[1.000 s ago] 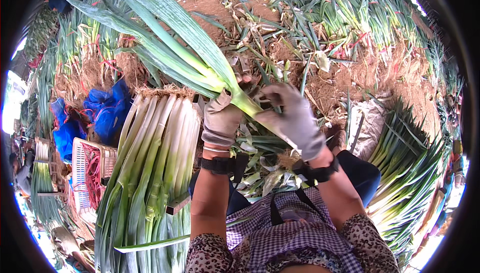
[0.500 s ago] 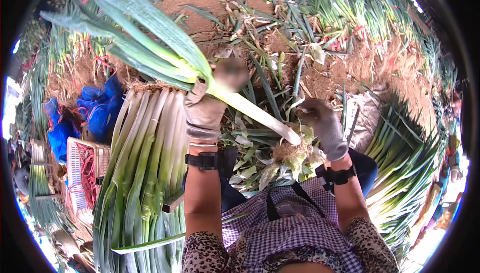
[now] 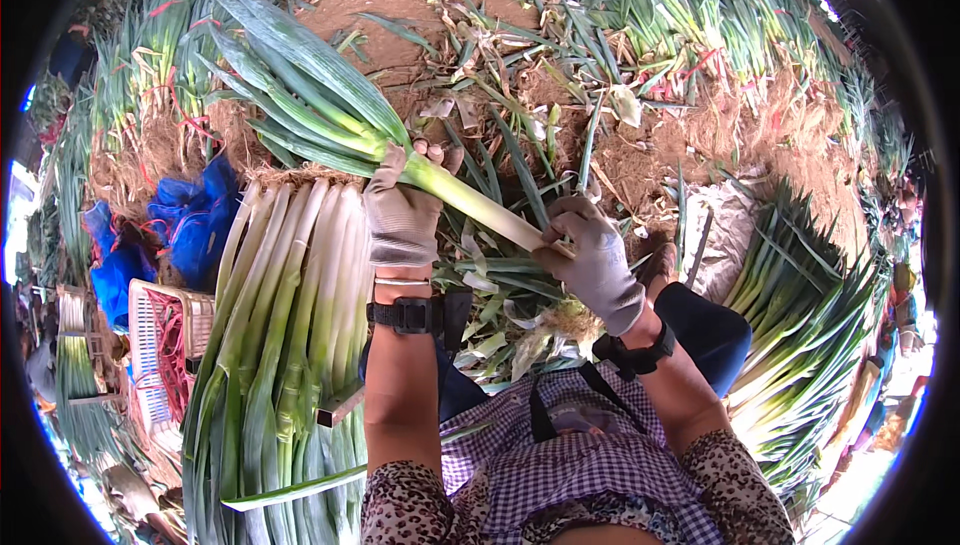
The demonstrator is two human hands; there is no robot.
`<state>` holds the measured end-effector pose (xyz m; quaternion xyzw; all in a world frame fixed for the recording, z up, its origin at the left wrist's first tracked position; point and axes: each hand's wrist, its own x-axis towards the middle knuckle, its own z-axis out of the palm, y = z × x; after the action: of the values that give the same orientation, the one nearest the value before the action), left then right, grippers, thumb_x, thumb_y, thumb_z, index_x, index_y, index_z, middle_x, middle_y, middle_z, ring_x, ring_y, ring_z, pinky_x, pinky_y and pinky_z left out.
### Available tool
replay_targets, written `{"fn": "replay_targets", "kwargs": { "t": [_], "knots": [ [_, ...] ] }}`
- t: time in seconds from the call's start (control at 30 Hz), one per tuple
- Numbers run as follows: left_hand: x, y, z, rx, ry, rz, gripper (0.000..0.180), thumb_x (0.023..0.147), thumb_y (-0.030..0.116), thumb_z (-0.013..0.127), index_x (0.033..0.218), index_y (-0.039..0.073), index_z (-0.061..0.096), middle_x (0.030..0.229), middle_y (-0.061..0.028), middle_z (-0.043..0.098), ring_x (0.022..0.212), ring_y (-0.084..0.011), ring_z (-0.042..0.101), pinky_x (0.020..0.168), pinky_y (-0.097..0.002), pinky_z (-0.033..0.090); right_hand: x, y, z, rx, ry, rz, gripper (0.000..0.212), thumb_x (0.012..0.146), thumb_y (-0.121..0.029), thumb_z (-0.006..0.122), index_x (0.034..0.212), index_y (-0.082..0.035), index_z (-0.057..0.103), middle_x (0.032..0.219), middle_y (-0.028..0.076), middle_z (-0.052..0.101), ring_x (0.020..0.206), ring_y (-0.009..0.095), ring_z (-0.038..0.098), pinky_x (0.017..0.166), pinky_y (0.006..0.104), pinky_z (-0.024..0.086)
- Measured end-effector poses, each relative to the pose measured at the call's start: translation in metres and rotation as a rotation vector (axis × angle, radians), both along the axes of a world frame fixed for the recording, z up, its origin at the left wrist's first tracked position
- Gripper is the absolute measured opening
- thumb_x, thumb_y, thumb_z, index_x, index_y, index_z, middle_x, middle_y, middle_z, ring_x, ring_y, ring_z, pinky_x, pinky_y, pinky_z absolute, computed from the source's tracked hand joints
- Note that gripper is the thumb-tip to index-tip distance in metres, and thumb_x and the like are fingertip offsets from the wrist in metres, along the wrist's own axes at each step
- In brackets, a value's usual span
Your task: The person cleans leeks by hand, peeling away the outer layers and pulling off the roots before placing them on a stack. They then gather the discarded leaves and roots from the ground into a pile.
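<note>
A single large green onion (image 3: 470, 203) lies slantwise in front of me, its green leaves fanned toward the upper left and its white end toward the lower right. My left hand (image 3: 402, 215), in a pale glove with bare fingertips, is wrapped round the stalk just below the leaf fan. My right hand (image 3: 590, 263), gloved too, is closed round the white end, hiding the tip and any roots. A tuft of roots and peelings (image 3: 570, 320) lies below that hand. Left of my left forearm rests a row of green onions (image 3: 300, 275), white ends away from me.
Beside the row stands a white plastic basket (image 3: 150, 345) with red ties, and blue bags (image 3: 195, 220) lie behind it. A leafy pile (image 3: 800, 295) is at right. Peelings litter the soil ahead; tied bundles (image 3: 690, 35) stand farther off. A short metal bar (image 3: 340, 405) sticks out by my left forearm.
My right hand has moved left and closed round the white end of the green onion; before, it was apart from it. The leaves have swung down and nearer; my left hand keeps its grip.
</note>
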<state>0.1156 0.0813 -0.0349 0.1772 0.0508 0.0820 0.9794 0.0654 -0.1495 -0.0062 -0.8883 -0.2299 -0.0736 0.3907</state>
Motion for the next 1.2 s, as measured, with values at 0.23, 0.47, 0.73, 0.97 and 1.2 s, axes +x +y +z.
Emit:
{"fn": "replay_targets", "kwargs": {
  "t": [0.23,0.47,0.73,0.97,1.2],
  "knots": [
    [0.004,0.0,0.0,0.027,-0.004,-0.018,0.018,0.088,0.018,0.06,0.095,0.007,0.048,0.085,-0.0073,0.053,0.077,-0.0221,0.055,0.094,-0.0531,0.044,-0.012,-0.019,-0.004,0.601,0.306,-0.043,0.017,0.072,0.004,0.072,0.081,-0.002,0.058,0.085,0.003,0.063,0.074,0.01,0.06,0.066,0.0248,0.049],
    [0.002,0.016,-0.008,-0.071,-0.035,-0.003,0.024,0.086,0.013,0.063,0.101,0.006,0.046,0.085,-0.0092,0.053,0.078,-0.0232,0.056,0.095,-0.0508,0.043,-0.027,-0.064,0.026,1.079,0.497,-0.148,0.016,0.08,-0.007,0.069,0.089,-0.005,0.057,0.08,0.008,0.066,0.079,0.019,0.065,0.083,0.0373,0.05],
    [0.0,0.03,-0.001,-0.046,0.017,0.135,0.018,0.089,0.015,0.06,0.097,0.004,0.048,0.081,-0.0087,0.053,0.074,-0.0215,0.054,0.089,-0.0498,0.046,-0.038,-0.155,0.045,1.126,0.287,-0.442,0.021,0.086,-0.023,0.063,0.091,-0.004,0.059,0.087,0.005,0.058,0.083,0.019,0.06,0.092,0.0391,0.048],
    [0.002,0.023,0.001,0.026,-0.042,0.146,0.017,0.089,0.01,0.059,0.102,0.002,0.051,0.085,-0.0094,0.054,0.079,-0.0232,0.056,0.09,-0.052,0.047,-0.031,-0.07,0.045,0.027,0.019,-0.096,0.046,0.056,-0.008,0.085,0.096,-0.004,0.062,0.116,0.014,0.055,0.109,0.029,0.054,0.094,0.0371,0.043],
    [0.0,0.025,-0.001,0.106,-0.102,0.069,0.027,0.083,-0.003,0.057,0.11,-0.001,0.051,0.098,-0.012,0.059,0.1,-0.0326,0.06,0.093,-0.0424,0.051,-0.02,-0.056,0.044,0.002,0.1,-0.081,0.038,0.06,-0.01,0.081,0.092,-0.003,0.062,0.117,0.015,0.054,0.111,0.031,0.054,0.092,0.0377,0.044]
  ]
}}
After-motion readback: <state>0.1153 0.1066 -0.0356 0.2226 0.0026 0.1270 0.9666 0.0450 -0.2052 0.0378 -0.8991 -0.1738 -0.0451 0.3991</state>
